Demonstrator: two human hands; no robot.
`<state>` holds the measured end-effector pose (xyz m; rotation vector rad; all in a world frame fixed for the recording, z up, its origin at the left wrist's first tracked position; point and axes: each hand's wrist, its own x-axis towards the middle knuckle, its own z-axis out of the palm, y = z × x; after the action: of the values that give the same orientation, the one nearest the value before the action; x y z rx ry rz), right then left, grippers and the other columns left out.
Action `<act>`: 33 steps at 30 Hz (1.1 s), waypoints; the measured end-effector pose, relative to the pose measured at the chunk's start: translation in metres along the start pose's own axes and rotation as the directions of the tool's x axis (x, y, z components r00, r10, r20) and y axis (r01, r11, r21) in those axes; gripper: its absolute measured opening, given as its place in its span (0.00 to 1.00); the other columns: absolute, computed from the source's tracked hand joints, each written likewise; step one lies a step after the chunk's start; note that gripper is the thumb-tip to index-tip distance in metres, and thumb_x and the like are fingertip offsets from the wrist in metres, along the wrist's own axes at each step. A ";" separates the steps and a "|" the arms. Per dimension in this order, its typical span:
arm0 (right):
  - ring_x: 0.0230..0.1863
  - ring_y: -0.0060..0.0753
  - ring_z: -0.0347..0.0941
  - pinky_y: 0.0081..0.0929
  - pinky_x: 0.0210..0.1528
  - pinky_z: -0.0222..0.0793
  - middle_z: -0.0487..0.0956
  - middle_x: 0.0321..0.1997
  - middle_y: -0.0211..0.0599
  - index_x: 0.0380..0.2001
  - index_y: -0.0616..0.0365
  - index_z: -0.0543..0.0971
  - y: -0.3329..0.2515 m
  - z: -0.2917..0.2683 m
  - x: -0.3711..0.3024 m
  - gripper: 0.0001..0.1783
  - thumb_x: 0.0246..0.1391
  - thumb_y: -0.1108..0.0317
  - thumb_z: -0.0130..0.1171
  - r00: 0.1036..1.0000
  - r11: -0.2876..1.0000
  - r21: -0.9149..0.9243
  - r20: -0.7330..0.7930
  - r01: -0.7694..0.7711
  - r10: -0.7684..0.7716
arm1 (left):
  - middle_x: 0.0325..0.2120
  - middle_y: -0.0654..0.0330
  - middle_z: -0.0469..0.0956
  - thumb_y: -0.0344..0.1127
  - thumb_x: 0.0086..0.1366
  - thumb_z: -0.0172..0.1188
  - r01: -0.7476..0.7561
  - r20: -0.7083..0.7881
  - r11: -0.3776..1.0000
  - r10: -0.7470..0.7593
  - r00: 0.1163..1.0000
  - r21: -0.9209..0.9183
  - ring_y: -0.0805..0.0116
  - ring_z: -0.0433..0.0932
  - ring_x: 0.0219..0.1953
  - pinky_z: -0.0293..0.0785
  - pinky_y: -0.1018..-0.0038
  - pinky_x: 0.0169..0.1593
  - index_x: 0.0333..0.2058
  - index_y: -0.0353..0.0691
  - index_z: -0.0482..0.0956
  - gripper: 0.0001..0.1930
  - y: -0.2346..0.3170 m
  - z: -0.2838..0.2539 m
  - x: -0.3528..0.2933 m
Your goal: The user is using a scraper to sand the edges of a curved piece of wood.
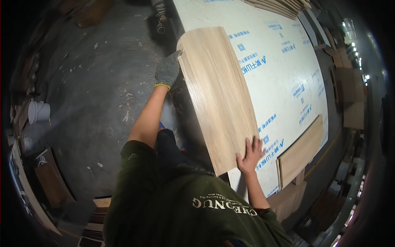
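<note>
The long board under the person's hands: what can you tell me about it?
The board is long, flat and pale brown, with wood-like grain running lengthwise. It lies face up, pointing away from the person, on a white surface with blue print, its left side seeming to overhang. Its outline looks bowed, perhaps from the lens. The gloved left hand is at its left edge near the far end; the bare right hand rests spread over its near right corner. Its underside is hidden.

The left arm (149, 113) is stretched far forward, the left hand (167, 69) gloved. The right forearm (256, 191) is held nearer the torso (177, 210), the bare right hand (249, 159) laid palm down, splayed.
</note>
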<state>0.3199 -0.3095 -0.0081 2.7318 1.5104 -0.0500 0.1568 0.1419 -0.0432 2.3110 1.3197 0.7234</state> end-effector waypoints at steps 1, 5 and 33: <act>0.73 0.61 0.43 0.58 0.69 0.36 0.54 0.72 0.52 0.64 0.52 0.66 -0.007 0.002 0.008 0.42 0.44 0.50 0.59 1.000 1.000 0.008 0.002 -0.003 0.003 | 0.43 0.51 0.80 0.35 0.65 0.45 -0.169 -0.154 0.977 0.148 0.977 -0.130 0.48 0.79 0.40 0.74 0.58 0.45 0.52 0.57 0.77 0.19 -0.018 0.016 0.000; 0.70 0.62 0.50 0.65 0.66 0.41 0.61 0.69 0.48 0.60 0.49 0.70 -0.018 0.006 0.029 0.41 0.39 0.48 0.62 0.982 0.943 0.286 -0.129 0.171 -0.138 | 0.35 0.52 0.81 0.33 0.64 0.47 -0.174 -0.023 0.984 0.174 0.984 0.026 0.51 0.80 0.35 0.75 0.59 0.40 0.51 0.59 0.78 0.20 0.004 0.021 -0.017; 0.71 0.55 0.52 0.64 0.67 0.44 0.62 0.69 0.43 0.59 0.46 0.71 -0.042 0.000 0.114 0.37 0.41 0.55 0.62 0.960 0.936 0.288 -0.246 0.204 -0.134 | 0.27 0.55 0.79 0.31 0.62 0.51 -0.268 -0.109 0.960 0.260 0.960 -0.075 0.56 0.78 0.26 0.74 0.62 0.29 0.47 0.56 0.79 0.17 0.043 0.024 -0.099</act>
<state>0.3446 -0.1908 -0.0125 2.9171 1.9537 0.0193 0.1580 0.0329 -0.0624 2.4324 1.0031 0.9707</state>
